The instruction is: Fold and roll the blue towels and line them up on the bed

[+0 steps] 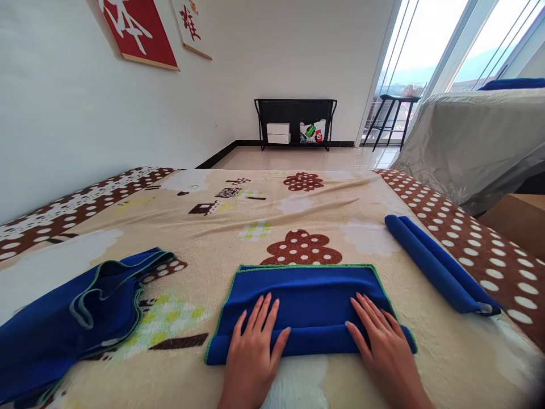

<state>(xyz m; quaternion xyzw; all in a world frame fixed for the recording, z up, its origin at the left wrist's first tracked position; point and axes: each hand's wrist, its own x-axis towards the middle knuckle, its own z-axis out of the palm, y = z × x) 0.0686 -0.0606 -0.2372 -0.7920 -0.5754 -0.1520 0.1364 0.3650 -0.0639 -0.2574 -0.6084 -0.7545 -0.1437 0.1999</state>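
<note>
1. A person's left hand [255, 338] and right hand [378, 335] lay palms down on a blue cloth [313, 295] with green-stitched edges, fingers extended and closed around nothing.

2. The cloth sat between the left and right edges of a patterned blanket [221, 244], well apart from its far edge; the blanket's near edge was out of view.

3. Along the cloth's near side ran a thick, turned-over roll [319, 341], with the left hand across its left part and the right hand across it near its right end. Beyond the roll, the cloth lay spread out, with a slight ripple under the fingertips.

4. By that look, the rolling was in its early part: the near strip appeared done, while the wider stretch toward the far side was left.

5. Near the blanket's brown, dotted right edge [464, 253], a second blue cloth [434, 264] lay in a long, slim roll, seemingly finished, a small white tag at its near end.

6. Toward the blanket's left edge, a loose blue heap [46, 326] with green trim was apparently yet to be worked; how many pieces it held could not be told.
</note>
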